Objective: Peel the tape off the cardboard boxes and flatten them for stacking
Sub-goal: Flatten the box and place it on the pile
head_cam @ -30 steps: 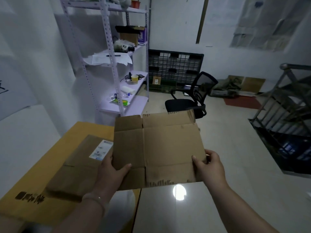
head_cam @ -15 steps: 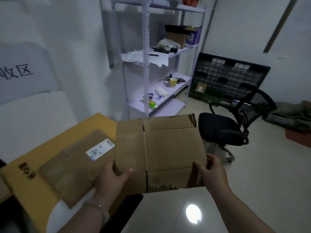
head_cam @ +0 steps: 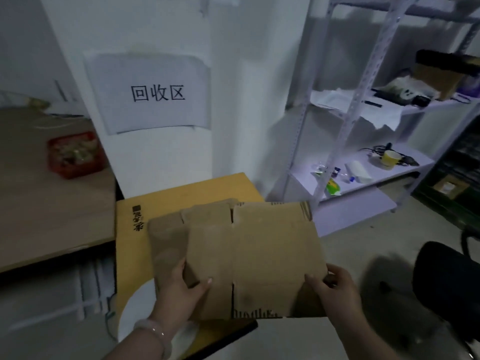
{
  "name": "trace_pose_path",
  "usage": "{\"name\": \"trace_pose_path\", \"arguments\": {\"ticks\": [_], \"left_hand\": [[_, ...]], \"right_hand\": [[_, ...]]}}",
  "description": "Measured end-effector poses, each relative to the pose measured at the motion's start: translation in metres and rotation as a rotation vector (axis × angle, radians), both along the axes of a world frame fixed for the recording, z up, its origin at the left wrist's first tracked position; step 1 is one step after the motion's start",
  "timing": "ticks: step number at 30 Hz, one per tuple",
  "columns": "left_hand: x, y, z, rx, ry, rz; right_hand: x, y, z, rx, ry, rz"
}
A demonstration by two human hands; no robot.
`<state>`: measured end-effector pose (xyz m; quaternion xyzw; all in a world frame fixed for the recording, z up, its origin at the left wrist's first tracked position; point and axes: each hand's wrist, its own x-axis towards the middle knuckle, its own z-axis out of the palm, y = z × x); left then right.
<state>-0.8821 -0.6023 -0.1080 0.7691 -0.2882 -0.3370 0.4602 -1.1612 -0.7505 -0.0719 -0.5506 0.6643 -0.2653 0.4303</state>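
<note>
- The flat box point(head_cam: 259, 255) was held level between both hands in front of the person, its plain brown face up, with printing along the near edge.
- The left grip point(head_cam: 181, 292) was closed on the box's near left corner: the thumb lay on top and the fingers were tucked beneath. A pale bracelet point(head_cam: 153, 331) sat on that wrist.
- The right grip point(head_cam: 335, 292) was closed on the near right edge, thumb pressed on top, the other fingers curled round the rim.
- The box's creases showed clearly, and its far flaps lay flat in line with the panels.
- Under its left side lay a second brown box point(head_cam: 166, 240), also flattened. I could not tell whether the two were touching.
- Both were over a yellow box point(head_cam: 181, 196), flat too, with dark print near its left edge.
- On the white wall behind hung a paper sign point(head_cam: 155, 93) with three black characters.
- To the left stood a tabletop point(head_cam: 52, 216) carrying a red tray point(head_cam: 75, 154); its contents were too blurred to name.
- To the right stood a pale metal shelf point(head_cam: 358, 216) holding papers, small bottles and a yellow cup point(head_cam: 389, 157).
- A black chair point(head_cam: 446, 281) stood on the floor at the far right, near the right hand.
</note>
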Motion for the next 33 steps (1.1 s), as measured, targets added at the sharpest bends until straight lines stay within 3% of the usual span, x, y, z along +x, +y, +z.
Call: {"name": "trace_pose_path", "arguments": {"ticks": [9,25,33], "left_hand": [[0.05,-0.021,-0.019,0.09,-0.001,0.164],[0.079,-0.056,-0.052,0.48,-0.077,0.472],[0.073,-0.065,-0.07,0.59,-0.234,0.463]], "right_hand": [[0.085,-0.088,-0.01,0.096,0.145,0.288],[0.178,-0.172,-0.098,0.269,0.336,0.596],[0.184,-0.187,-0.112,0.172,0.477,0.83]]}}
